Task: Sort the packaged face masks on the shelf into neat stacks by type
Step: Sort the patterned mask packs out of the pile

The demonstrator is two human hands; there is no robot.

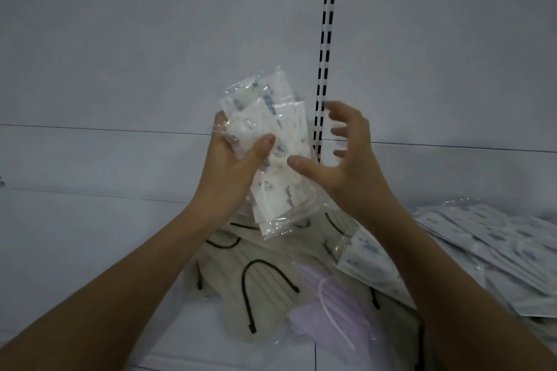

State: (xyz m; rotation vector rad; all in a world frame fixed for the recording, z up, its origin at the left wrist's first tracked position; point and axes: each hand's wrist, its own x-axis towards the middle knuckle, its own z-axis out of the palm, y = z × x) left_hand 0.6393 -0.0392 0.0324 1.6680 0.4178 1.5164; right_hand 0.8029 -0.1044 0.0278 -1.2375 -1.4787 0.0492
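Both hands are raised above the shelf. Left hand grips a bundle of white masks sealed in clear, crinkled plastic sleeves, thumb curled across the front and fingers hidden behind; the bundle stands nearly upright, tilted slightly left at the top, with its glossy lower edge hanging below the palm. Right hand sits just beside the bundle's right edge with fingers spread and loosely curved, holding nothing; whether its thumb tip touches the plastic cannot be told. Below the hands, beige pleated masks with black ear loops lie in loose overlapping packets on the white shelf. A lilac mask with pale loops lies on them, near the right forearm. Farther right, flat rectangular packets with blue print are spread in a slanted, overlapping pile reaching the frame's right edge. A slotted upright rail runs down the smooth white back panel behind the right hand. Bare shelf surface lies left of the left forearm.
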